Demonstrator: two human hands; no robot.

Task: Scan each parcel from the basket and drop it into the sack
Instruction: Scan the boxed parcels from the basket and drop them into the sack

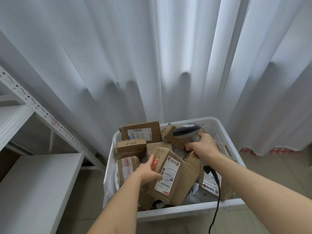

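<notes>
A cardboard parcel (170, 176) is being held tilted above the heap in the white basket (189, 212), gripped by the left hand (148, 171), whose fingers (150, 160) are curled over its upper left edge while the thumb is pressed beside the white label (166, 174). The scanner (187, 132) is clenched by its handle in the right hand (202, 147), its head raised just beyond the knuckles and aimed left, over the parcel's far end. Its black cable (217, 196) is trailed down across the basket's near rim.

Trouble can be foreseen. The grip is taken on one side only, so the box could be rotated out of the fingers and dropped back among the others. The lower barcode lies just under the thumb and may be partly covered, so a read could be missed. The cable could be snagged on a carton corner below the right wrist. The sack is not seen at all, so the drop cannot be judged.
</notes>
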